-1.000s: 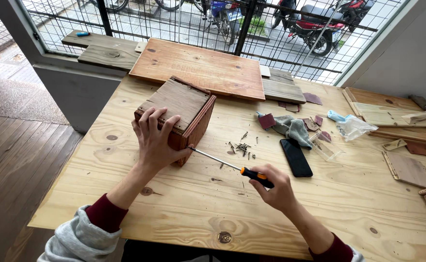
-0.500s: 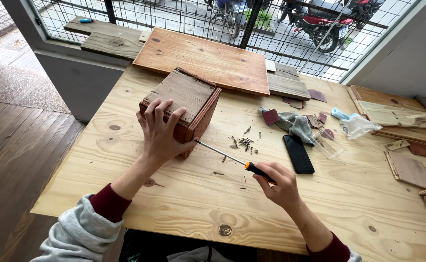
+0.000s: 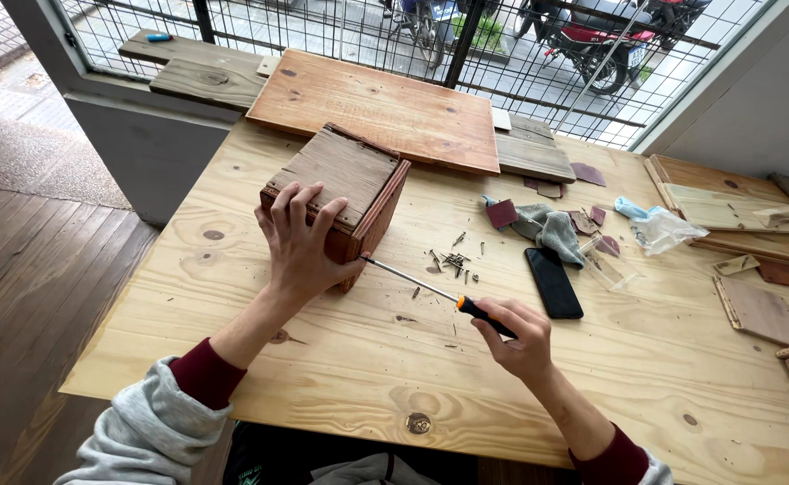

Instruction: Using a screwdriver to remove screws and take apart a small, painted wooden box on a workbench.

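A reddish-brown wooden box [image 3: 345, 175] with a weathered plank top stands on the pale pine table [image 3: 340, 359]. My left hand [image 3: 300, 242] presses on the box's near corner, fingers spread over its top edge. In my right hand [image 3: 515, 337] is a screwdriver [image 3: 439, 295] with an orange and black handle. Its long thin shaft runs up and to the left, and the tip touches the box's right side face near the bottom.
Loose screws [image 3: 453, 260] lie scattered right of the box. A black phone [image 3: 553, 282], grey cloth [image 3: 551, 229] and leather scraps sit beyond. A large board [image 3: 381, 108] lies at the back; wood pieces [image 3: 758, 310] and a plastic bag [image 3: 659, 229] lie at the right.
The view has shifted slightly; the box and both hands keep the same pose, with the screwdriver tip still at the box's side.
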